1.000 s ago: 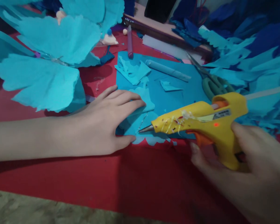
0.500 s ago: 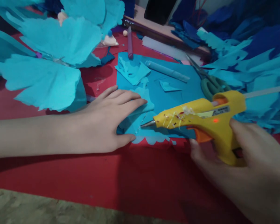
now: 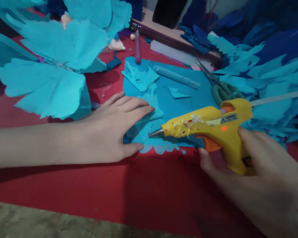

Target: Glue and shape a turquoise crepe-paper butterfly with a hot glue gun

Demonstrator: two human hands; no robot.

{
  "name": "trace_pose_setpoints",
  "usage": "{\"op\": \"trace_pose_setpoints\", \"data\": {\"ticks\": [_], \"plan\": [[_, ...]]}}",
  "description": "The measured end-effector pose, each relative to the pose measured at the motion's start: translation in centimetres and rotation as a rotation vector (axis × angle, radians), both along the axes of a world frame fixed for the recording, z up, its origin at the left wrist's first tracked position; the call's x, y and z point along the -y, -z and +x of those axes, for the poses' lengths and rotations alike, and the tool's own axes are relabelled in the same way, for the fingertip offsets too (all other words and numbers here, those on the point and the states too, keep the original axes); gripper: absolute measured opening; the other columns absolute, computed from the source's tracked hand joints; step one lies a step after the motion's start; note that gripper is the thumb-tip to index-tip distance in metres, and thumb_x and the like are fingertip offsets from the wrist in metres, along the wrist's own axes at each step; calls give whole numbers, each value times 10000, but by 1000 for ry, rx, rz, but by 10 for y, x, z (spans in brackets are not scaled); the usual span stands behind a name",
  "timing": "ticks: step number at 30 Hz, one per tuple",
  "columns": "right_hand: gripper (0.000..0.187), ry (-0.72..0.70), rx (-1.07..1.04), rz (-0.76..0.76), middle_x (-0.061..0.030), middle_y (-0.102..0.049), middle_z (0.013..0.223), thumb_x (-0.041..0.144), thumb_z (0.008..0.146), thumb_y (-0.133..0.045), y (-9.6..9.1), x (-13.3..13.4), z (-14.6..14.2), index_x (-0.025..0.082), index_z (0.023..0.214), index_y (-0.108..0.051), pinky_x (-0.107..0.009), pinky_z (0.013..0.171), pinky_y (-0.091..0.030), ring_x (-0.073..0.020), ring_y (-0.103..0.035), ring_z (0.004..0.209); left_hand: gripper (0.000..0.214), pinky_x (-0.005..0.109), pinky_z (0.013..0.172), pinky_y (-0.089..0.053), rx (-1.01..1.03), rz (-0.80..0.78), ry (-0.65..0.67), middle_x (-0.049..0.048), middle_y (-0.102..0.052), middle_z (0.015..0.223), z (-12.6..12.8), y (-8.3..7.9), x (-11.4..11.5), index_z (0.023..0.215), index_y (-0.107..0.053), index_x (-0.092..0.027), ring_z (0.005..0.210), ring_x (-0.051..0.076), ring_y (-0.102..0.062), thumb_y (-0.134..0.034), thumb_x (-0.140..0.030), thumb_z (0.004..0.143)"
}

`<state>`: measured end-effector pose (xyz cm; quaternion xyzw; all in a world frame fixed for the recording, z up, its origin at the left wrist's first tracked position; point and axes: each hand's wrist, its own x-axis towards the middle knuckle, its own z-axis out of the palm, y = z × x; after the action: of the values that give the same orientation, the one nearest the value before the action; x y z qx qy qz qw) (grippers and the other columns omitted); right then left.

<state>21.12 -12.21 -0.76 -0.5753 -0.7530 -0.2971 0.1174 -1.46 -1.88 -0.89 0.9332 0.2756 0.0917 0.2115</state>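
My right hand [image 3: 258,175] grips a yellow hot glue gun [image 3: 211,124] with an orange trigger and a lit red light. A glue stick [image 3: 279,97] pokes out of its back. The metal nozzle [image 3: 156,132] points left, at a thin line of glue on a light-blue scalloped paper piece [image 3: 151,127]. Spread over the left part of that paper, my left hand [image 3: 121,122] lies flat with its fingers apart. Beneath the paper is a darker blue sheet [image 3: 198,76].
Light-blue paper petals [image 3: 47,86] fill the left side. Scissors [image 3: 221,87], a rolled blue paper tube [image 3: 176,76] and a purple stick [image 3: 137,48] lie beyond my hands. Fringed blue paper [image 3: 275,72] is piled on the right. Red covering [image 3: 89,191] spreads across the front.
The glue gun and my right hand have shifted slightly left. My left hand stays almost in place on the paper.
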Motion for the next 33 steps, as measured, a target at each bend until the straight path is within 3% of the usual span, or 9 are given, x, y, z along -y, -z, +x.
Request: {"op": "trace_pose_setpoints", "data": {"ticks": [10,19,24,33], "plan": [[333,42,67,71,-88,-615,724,398,803,-501,6,-5,6,102,954,-516,-255,412,-355,-181,-599,636,588,437,1060,-256,-3,9,-1,100,-449,1299,0,0,0,1270,-423,-125,1205,260,-387,-559,-319,732],[208,11,-17,1,-23,-506,587,368,773,-527,-2,-1,3,165,737,-499,-244,377,-284,-135,-520,525,584,432,1060,-261,-12,8,-5,116,-453,1292,1,-1,1,1272,-424,-110,1199,265,-392,-562,-309,740],[235,-43,63,103,-78,-593,648,317,773,-536,1,-4,6,95,848,-534,-242,409,-343,-154,-563,559,584,423,1051,-276,-12,11,-11,108,-456,1286,0,-1,1,1273,-425,-115,1197,260,-390,-561,-309,739],[191,-19,50,54,-45,-593,656,317,781,-513,-1,-3,10,143,859,-524,-240,392,-313,-142,-568,561,589,426,1055,-267,-18,15,-14,102,-459,1290,2,-1,0,1266,-427,-126,1201,260,-392,-566,-318,728]]}}
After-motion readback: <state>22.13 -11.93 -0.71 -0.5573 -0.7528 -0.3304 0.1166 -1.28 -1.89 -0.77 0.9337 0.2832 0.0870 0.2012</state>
